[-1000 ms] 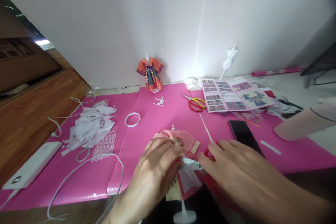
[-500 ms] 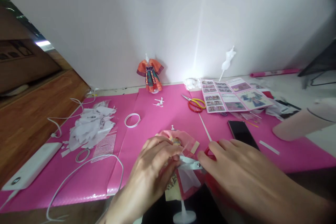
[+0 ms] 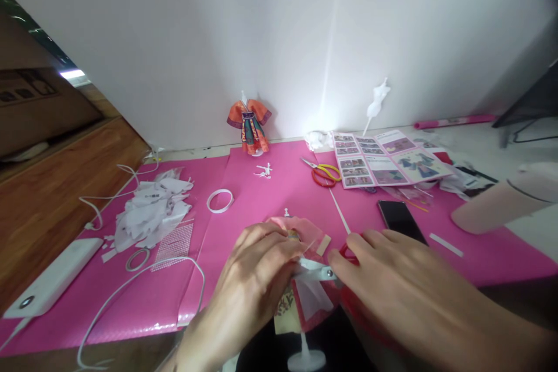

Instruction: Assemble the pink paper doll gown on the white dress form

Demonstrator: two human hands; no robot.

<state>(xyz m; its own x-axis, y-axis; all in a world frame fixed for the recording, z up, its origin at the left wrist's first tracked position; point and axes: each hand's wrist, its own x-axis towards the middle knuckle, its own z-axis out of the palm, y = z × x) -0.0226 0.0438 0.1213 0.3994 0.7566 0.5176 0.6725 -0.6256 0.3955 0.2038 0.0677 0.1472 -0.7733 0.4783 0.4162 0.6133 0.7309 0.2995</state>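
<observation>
At the near edge of the table, close to its middle, a small pink dress [image 3: 300, 229] sits on a white stand [image 3: 305, 359] whose round base shows below both wrists. The left hand [image 3: 257, 285] is curled over the dress, fingers bent and pinched on the fabric at its left side. The right hand [image 3: 392, 285] is closed around the red-handled scissors [image 3: 317, 271], thumb and fingers through the loops; the 2 blades lie nearly together and point left across a pale strip at the front of the dress (whether they bite into it I cannot tell). The pink mat [image 3: 261, 197] covers most of the table. Near the far edge stands a finished orange dress [image 3: 249, 126], and to its right lie yellow-handled scissors [image 3: 325, 172] beside an open leaflet [image 3: 387, 157]. A dark phone [image 3: 401, 218] lies just beyond the right hand. Toward the left edge are a tape ring [image 3: 220, 199], a heap of white paper scraps [image 3: 152, 212], a white power bank [image 3: 52, 279] and its looping cable [image 3: 143, 279].
</observation>
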